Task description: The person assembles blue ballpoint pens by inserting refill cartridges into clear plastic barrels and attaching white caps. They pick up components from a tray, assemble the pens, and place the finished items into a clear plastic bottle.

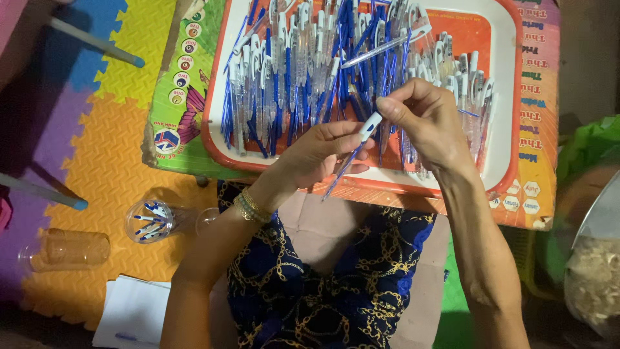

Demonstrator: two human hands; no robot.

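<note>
My left hand (318, 154) and my right hand (427, 119) meet over the front edge of a red and white tray (507, 97). Together they hold one blue and white pen (356, 147), which slants down to the left. My left fingers wrap its blue barrel. My right thumb and forefinger pinch its white top end. The tray is heaped with several blue and clear pens and pen parts (310, 71). A gold bracelet (250, 207) circles my left wrist.
The tray rests on a small colourful printed table (539, 129). On the foam puzzle mat (110, 161) at left stand a clear cup with blue pieces (150, 221) and a lying clear cup (68, 249). White paper (132, 310) lies at lower left. A bag (597, 271) sits at right.
</note>
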